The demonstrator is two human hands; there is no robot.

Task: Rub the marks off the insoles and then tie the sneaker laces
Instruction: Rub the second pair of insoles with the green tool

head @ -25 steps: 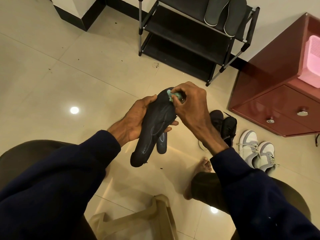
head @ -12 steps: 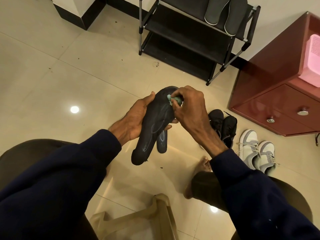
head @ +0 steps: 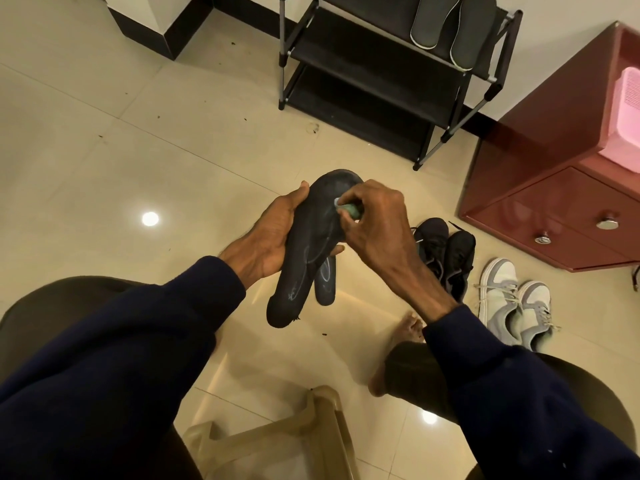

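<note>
My left hand [head: 268, 237] grips a black insole [head: 308, 251] from its left side, toe end up. Pale scribbled marks run down its middle and heel. My right hand [head: 377, 223] pinches a small green eraser [head: 348, 208] and presses it against the insole's upper part. A second dark insole [head: 326, 280] with a pale mark lies on the floor just behind the held one. A pair of black sneakers [head: 445, 252] and a pair of grey and white sneakers [head: 512, 301] with loose laces stand on the floor to the right.
A black shoe rack [head: 374, 81] at the back holds two grey insoles [head: 450, 26]. A red cabinet [head: 554, 188] with a pink basket [head: 623, 119] stands right. A beige plastic stool [head: 277, 438] is below me. My bare foot [head: 398, 351] rests on the tiled floor.
My right hand has slid the eraser down from the insole's toe edge toward its upper middle. My left hand keeps its hold on the insole.
</note>
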